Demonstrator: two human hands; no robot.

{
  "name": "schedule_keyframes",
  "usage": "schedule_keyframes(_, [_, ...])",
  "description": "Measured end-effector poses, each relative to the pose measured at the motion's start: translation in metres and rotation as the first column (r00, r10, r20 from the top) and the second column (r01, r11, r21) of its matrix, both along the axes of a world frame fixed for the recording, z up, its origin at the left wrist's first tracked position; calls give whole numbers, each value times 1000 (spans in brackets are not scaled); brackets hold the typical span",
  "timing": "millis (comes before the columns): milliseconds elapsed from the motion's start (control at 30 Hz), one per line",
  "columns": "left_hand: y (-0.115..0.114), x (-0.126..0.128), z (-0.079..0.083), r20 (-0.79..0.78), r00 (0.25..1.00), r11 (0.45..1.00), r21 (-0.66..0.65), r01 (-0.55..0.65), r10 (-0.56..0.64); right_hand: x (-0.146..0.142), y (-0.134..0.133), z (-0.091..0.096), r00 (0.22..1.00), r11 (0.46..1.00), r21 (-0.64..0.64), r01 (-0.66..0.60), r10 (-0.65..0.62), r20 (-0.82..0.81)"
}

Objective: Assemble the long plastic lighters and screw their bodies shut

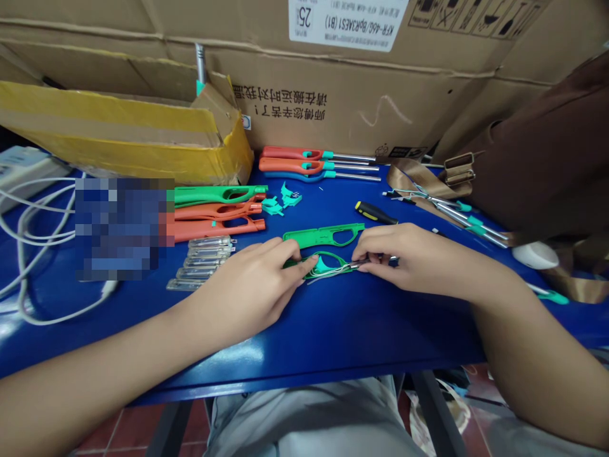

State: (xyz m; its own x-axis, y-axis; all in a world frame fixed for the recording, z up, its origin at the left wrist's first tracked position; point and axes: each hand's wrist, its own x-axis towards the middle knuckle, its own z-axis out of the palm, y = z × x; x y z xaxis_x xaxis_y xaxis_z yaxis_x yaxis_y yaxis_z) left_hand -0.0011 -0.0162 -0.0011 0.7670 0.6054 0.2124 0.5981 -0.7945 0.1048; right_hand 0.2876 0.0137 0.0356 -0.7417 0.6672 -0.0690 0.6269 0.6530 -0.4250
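My left hand (266, 279) is closed, thumb and forefinger pressed on a green lighter half-shell (339, 256) lying on the blue table. Inside the shell's loop sits a teal trigger (324, 264), with thin pale wires (328, 274) running along it. At the shell's right end, my right hand (404, 257) pinches a metal lighter tube (394, 260); part of the tube is hidden by the fingers. Just behind lies the matching green half-shell (307, 238), hollow side showing. A black and yellow screwdriver (375, 212) rests beyond my right hand.
Clear fuel tanks (197, 263) lie left of my left hand, below green and orange handles (214, 227). Teal pieces (290, 197) and assembled lighters (295, 166) are behind. A yellow-taped box (190, 152), white cables (23, 254), metal tubes (471, 222) and a strap (413, 174) surround the area.
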Motion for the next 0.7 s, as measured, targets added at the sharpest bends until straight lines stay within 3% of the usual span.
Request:
schedule_keyframes(200, [0, 0, 0, -1, 1000, 1000, -2, 2, -2, 1, 1, -4, 997, 999, 11, 53, -54, 55])
schedule_keyframes(700, [0, 0, 0, 21, 1000, 999, -35, -3, 4, -3, 5, -4, 998, 1000, -17, 15, -16, -53])
